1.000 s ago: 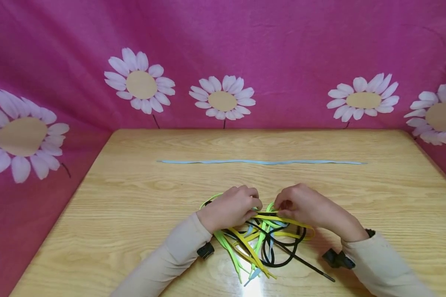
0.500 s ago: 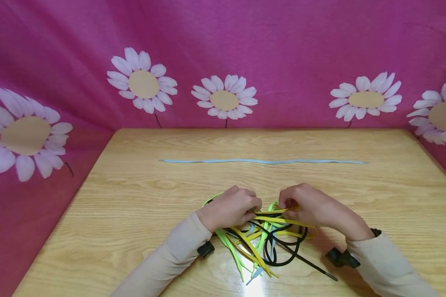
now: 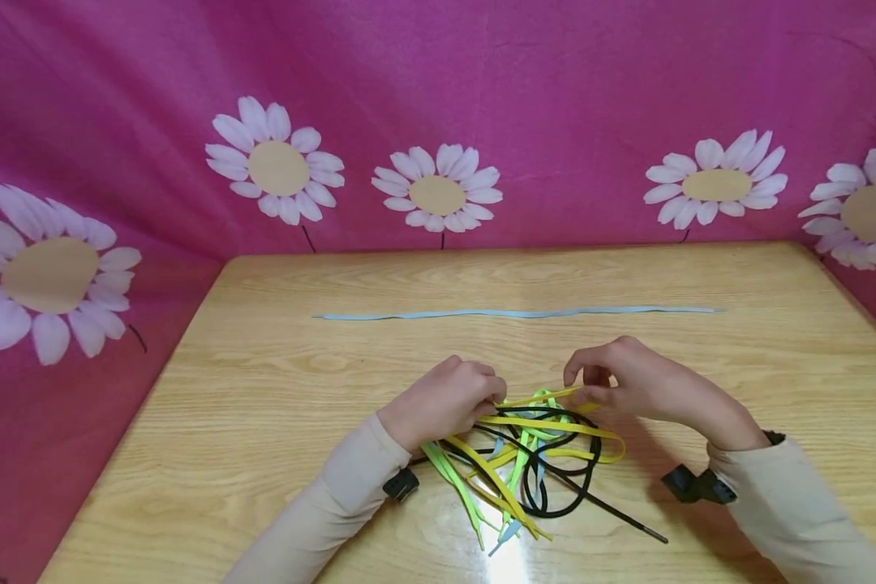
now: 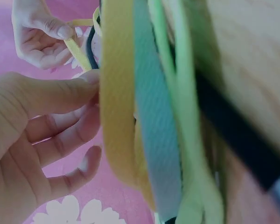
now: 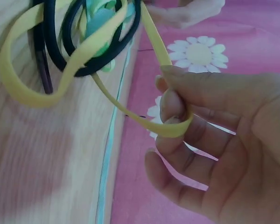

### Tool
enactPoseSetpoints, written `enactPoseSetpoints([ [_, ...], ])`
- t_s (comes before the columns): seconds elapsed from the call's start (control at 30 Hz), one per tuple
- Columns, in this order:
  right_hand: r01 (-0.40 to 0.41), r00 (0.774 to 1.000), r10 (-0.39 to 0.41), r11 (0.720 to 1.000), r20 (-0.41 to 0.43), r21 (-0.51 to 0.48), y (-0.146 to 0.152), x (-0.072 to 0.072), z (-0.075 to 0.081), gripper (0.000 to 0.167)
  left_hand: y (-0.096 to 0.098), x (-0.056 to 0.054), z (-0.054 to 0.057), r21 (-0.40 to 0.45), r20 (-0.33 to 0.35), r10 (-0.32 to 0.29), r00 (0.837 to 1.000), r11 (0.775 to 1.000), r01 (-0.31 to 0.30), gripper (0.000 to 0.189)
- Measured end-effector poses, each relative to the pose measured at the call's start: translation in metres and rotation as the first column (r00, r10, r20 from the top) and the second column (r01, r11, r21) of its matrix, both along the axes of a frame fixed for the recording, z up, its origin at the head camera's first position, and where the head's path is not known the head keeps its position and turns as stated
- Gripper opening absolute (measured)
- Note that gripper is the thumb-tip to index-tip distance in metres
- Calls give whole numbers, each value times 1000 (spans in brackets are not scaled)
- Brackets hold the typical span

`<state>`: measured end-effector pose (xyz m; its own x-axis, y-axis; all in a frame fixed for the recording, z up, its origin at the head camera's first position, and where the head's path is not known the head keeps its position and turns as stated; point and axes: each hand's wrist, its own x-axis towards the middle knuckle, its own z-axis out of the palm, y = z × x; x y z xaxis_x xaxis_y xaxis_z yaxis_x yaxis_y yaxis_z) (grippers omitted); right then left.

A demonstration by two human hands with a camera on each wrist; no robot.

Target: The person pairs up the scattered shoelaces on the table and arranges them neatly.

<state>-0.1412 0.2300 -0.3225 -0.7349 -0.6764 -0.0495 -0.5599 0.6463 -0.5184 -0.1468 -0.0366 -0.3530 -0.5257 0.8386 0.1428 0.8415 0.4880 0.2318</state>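
Note:
A tangle of yellow, black, neon green and pale blue shoelaces lies under and between my hands. My left hand (image 3: 448,401) holds the tangle at its upper left, its thumb and fingertips at the yellow lace (image 4: 117,93). My right hand (image 3: 646,385) pinches a yellow shoelace (image 5: 157,39) between thumb and fingers, above the tangle's right side. That lace bends round the right fingers and stretches across to the left hand. A black lace (image 3: 628,517) loops through the middle, its tip out to the right. Green laces (image 3: 456,487) trail toward the front.
One pale blue shoelace (image 3: 511,313) lies stretched out straight across the back of the wooden table (image 3: 226,389). A pink cloth (image 3: 555,97) printed with white flowers hangs behind the table and along its sides.
My right hand has moved right and slightly up, drawing the yellow lace out of the tangle. My left hand has shifted only a little; the black loops have spread slightly.

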Motion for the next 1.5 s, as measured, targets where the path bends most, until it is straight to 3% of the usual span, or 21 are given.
enactPoseSetpoints([
  [0.2, 11, 1000, -11, 1000, -29, 12, 7, -2, 2, 15, -7, -1, 4, -14, 21, 31, 999, 999, -31, 5],
  [0.47, 41, 997, -40, 999, -70, 14, 15, -4, 5, 17, -11, -4, 11, 19, 80, 5, 997, 1000, -6, 4],
  [1.0, 42, 988, -44, 999, -150, -13, 24, -6, 7, 18, -17, -7, 10, -105, 190, 91, 978, 992, -72, 6],
  [1.2, 67, 975, -72, 997, -212, -34, 27, -5, 10, 23, -19, -7, 10, -153, 225, 131, 966, 983, -98, 18],
  [1.5, 79, 962, -93, 995, -257, -66, 29, -5, 12, 24, -18, -7, 7, -212, 205, 173, 963, 969, -128, 18],
])
